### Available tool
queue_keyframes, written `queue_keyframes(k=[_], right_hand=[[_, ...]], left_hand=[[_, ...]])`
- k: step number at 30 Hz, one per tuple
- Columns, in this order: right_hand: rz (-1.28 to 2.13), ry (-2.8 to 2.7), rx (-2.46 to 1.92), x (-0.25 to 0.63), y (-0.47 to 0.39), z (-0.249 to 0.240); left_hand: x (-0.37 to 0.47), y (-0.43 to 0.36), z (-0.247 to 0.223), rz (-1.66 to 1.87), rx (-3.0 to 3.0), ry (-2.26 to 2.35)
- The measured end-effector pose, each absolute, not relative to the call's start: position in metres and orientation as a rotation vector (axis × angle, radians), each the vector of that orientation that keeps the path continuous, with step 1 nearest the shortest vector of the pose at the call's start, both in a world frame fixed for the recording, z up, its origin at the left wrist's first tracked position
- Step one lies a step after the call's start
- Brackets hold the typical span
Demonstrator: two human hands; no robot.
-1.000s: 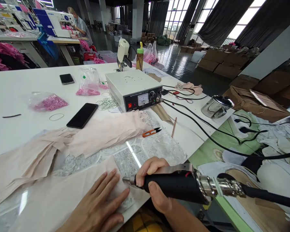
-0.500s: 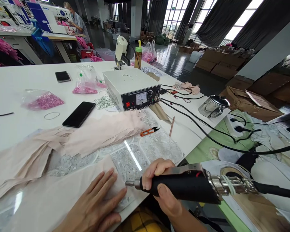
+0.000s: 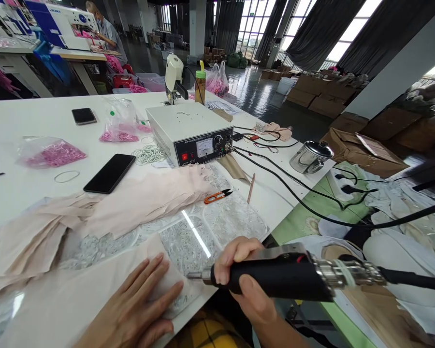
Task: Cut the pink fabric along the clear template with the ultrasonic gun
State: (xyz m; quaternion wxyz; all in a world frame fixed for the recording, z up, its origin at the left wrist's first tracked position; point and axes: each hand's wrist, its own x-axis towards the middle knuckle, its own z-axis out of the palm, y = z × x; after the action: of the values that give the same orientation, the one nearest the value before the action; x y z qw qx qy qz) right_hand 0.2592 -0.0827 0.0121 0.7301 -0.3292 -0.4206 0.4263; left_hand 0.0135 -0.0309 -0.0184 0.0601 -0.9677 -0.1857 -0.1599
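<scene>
Pale-pink fabric (image 3: 54,295) lies at the near edge of the bench (image 3: 18,203), over a patterned mat (image 3: 235,217), flattened beneath the open, spread left hand (image 3: 130,302). The right hand (image 3: 255,295) grips the barrel of a black handpiece (image 3: 286,276), its slim metal tip (image 3: 200,275) directed at the fabric's right-hand part. Work at the tip appears to be in hand; any shift of it would call for a steady palm and the layer kept smooth. Thread snips (image 3: 217,196) rest farther in, beside the stacked pink pieces (image 3: 141,198). Whether tip and fabric touch cannot be told; the palm hides some fabric, and the frame cuts off its lower portion.
</scene>
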Motion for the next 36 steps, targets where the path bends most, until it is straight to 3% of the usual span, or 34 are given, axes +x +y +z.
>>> queue_keyframes(k=[6, 21, 36], right_hand=[[0.887, -0.846, -0.715, 0.279, -0.110, 0.025], [0.881, -0.928, -0.657, 0.288, -0.110, 0.006], [0.872, -0.950, -0.704, 0.290, -0.114, 0.009]], left_hand=[[0.012, -0.030, -0.016, -0.509, -2.953, -0.646], [0.025, -0.042, 0.003, -0.451, -3.007, -0.553], [0.055, -0.059, -0.026, -0.693, -2.817, -0.786]])
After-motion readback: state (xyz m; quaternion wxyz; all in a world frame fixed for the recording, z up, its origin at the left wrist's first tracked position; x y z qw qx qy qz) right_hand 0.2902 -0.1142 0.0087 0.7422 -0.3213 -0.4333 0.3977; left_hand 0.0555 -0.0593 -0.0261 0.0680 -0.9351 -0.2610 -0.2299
